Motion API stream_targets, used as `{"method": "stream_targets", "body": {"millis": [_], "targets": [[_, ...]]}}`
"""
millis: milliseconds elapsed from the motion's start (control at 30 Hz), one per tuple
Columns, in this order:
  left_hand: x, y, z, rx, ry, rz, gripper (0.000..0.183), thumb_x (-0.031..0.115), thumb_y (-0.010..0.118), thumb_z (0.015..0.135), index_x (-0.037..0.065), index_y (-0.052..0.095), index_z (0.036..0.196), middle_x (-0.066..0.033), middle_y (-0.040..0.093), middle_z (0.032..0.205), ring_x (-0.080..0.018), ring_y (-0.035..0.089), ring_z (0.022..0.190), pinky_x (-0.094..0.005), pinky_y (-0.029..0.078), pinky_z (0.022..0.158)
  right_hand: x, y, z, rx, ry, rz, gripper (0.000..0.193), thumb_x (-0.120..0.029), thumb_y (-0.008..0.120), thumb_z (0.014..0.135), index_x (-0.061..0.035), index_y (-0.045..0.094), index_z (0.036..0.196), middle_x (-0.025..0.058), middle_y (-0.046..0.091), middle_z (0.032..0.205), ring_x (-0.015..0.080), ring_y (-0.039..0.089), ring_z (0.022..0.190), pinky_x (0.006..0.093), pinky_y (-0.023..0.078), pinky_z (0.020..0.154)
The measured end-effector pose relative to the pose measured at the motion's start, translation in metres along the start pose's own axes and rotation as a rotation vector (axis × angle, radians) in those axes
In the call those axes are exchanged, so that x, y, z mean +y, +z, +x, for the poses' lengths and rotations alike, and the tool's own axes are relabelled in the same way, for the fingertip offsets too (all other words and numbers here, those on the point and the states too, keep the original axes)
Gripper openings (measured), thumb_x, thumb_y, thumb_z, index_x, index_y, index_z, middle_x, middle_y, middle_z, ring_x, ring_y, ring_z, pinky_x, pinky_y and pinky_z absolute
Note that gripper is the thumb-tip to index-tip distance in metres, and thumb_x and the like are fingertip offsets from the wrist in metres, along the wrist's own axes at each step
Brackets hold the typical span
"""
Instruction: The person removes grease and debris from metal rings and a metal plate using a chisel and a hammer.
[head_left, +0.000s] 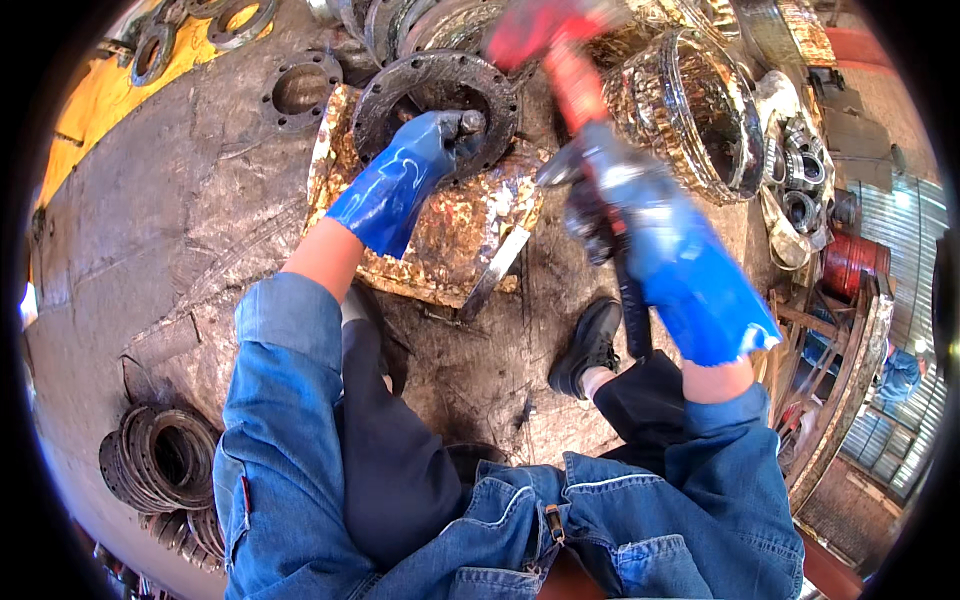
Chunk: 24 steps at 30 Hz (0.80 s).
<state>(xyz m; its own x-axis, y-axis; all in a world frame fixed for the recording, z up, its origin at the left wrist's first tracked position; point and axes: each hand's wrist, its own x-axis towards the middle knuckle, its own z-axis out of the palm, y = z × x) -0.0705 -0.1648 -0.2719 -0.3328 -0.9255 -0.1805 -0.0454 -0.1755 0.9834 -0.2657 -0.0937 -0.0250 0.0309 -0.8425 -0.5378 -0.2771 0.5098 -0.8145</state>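
Observation:
My left hand, in a long blue glove, is closed at the inner edge of a dark steel flange with bolt holes around its rim. The flange lies tilted on a rough, stained block. My right hand, gloved the same way, grips a hammer by its black and red handle. Raised to the right of the flange, the hammer has a red head smeared by motion, so its exact shape is unclear. A flat metal bar rests at the block's near right edge.
Another flange lies on the floor beyond the block. A large greasy cylinder stands to the right, beside a sack with bearings. Stacked rings sit at lower left. My shoe is near the block.

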Motion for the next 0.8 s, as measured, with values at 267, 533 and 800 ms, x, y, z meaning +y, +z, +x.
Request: {"method": "stream_targets", "body": {"millis": [267,533,800], "targets": [[0.013,0.002,0.001,-0.008,0.015,-0.075,0.025,0.003,0.06,0.084,0.009,0.066,0.107,-0.0064,0.07,0.1,-0.0126,0.063,0.087,-0.0279,0.049,0.078,0.004,0.014,0.012,-0.005,-0.029,-0.054,0.041,-0.045,0.057,0.092,-0.0054,0.064,0.101,0.0012,0.059,0.071,0.0075,0.049,0.054,0.023,0.039,0.047],[-0.008,0.009,0.022,0.041,-0.391,-0.607,0.019,0.011,0.064,0.088,0.0,0.065,0.103,-0.0086,0.068,0.099,-0.0164,0.064,0.085,-0.0255,0.052,0.073,0.034,0.0,0.014,-0.047,0.257,0.121,0.044,-0.049,0.057,0.09,-0.006,0.063,0.096,0.0006,0.053,0.062,0.0089,0.047,0.048,0.025,0.038,0.042],[-0.035,-0.005,0.01,0.006,0.048,0.057,0.016,0.018,0.061,0.093,0.004,0.068,0.096,-0.0011,0.065,0.086,-0.0087,0.057,0.075,-0.0227,0.047,0.07,-0.005,-0.01,-0.002,0.069,-0.109,0.1,0.042,-0.046,0.058,0.09,-0.005,0.062,0.1,0.0018,0.056,0.068,0.0084,0.049,0.052,0.0241,0.039,0.045]]}}
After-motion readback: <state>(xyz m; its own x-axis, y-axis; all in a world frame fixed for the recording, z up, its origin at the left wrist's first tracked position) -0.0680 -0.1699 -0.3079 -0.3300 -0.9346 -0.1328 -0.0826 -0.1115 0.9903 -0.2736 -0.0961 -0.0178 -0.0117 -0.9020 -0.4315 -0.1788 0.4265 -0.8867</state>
